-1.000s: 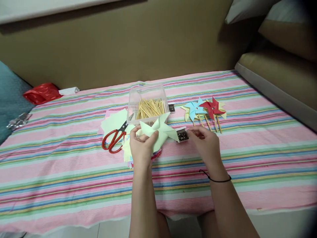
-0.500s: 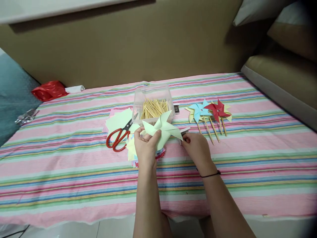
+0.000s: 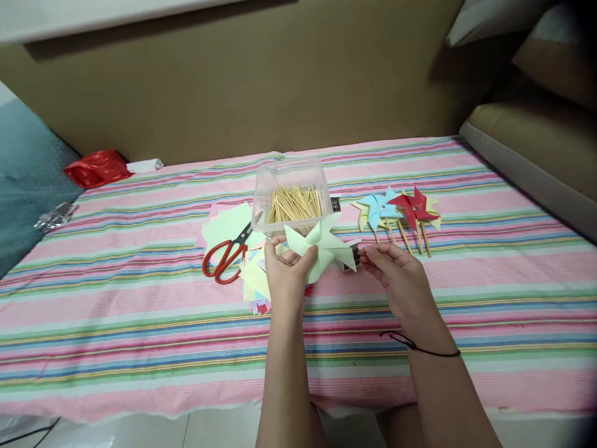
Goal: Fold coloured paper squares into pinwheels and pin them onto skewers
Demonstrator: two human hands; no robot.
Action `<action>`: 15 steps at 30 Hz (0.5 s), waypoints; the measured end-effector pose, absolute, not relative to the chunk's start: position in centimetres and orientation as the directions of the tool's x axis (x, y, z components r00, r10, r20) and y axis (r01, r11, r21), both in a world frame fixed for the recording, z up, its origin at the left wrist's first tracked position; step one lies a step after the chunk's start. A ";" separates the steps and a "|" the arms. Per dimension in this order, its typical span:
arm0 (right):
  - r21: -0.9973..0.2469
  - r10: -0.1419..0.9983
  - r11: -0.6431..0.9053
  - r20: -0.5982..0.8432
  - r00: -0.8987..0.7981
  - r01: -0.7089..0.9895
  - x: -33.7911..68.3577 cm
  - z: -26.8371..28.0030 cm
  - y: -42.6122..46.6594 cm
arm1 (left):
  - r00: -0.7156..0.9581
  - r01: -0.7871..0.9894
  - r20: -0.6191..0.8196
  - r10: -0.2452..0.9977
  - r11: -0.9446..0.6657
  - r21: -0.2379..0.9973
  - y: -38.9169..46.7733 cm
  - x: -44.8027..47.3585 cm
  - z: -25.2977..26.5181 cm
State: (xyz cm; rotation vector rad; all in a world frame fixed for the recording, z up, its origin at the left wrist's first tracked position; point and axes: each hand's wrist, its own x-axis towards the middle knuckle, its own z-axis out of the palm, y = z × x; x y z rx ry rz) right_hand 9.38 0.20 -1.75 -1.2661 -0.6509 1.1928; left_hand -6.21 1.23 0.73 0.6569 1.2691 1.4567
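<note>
A pale green paper pinwheel (image 3: 321, 247) is pinched at its middle by my left hand (image 3: 290, 264), the thumb lying over the folded points. My right hand (image 3: 396, 274) is just right of it, thumb and fingertips pressed together; whatever they hold is too small to make out. By those fingertips lies a small pack with dark bits in it (image 3: 351, 258), partly covered by the pinwheel. Behind the pinwheel, a clear plastic box (image 3: 267, 179) holds many thin wooden sticks (image 3: 296, 204).
Red-handled scissors (image 3: 227, 258) lie on green paper sheets (image 3: 226, 225), left of cut yellow pieces (image 3: 254, 280). Several finished pinwheels on sticks, one blue (image 3: 380, 208) and one red (image 3: 414, 206), lie to the right. A red plastic bag (image 3: 97, 169) sits far left on the striped cloth (image 3: 153, 336).
My right hand has moved off to the right and turned, its fingertips lifted from the small pack. My left hand and the green pinwheel have shifted slightly right.
</note>
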 end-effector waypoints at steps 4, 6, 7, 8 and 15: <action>-0.930 0.930 -0.137 -0.239 0.279 -0.342 9.3 -1.5 0.3 | -0.274 -0.329 -0.221 0.936 0.124 0.936 1.3 -5.8 0.7; -0.937 0.933 -0.104 -0.208 0.294 -0.333 9.3 -1.4 0.3 | -0.264 -0.323 -0.222 0.939 0.131 0.937 1.2 -5.6 0.7; -0.943 0.932 -0.079 -0.186 0.313 -0.324 9.4 -1.3 0.3 | -0.259 -0.320 -0.221 0.940 0.133 0.938 1.2 -5.6 0.7; -0.949 0.929 -0.054 -0.162 0.332 -0.312 9.4 -1.2 0.2 | -0.255 -0.315 -0.218 0.942 0.132 0.940 1.2 -5.5 0.7; -0.976 0.933 0.106 0.032 0.359 -0.190 9.1 -0.6 -0.3 | -0.210 -0.219 -0.128 0.969 0.080 0.972 1.1 -5.1 0.5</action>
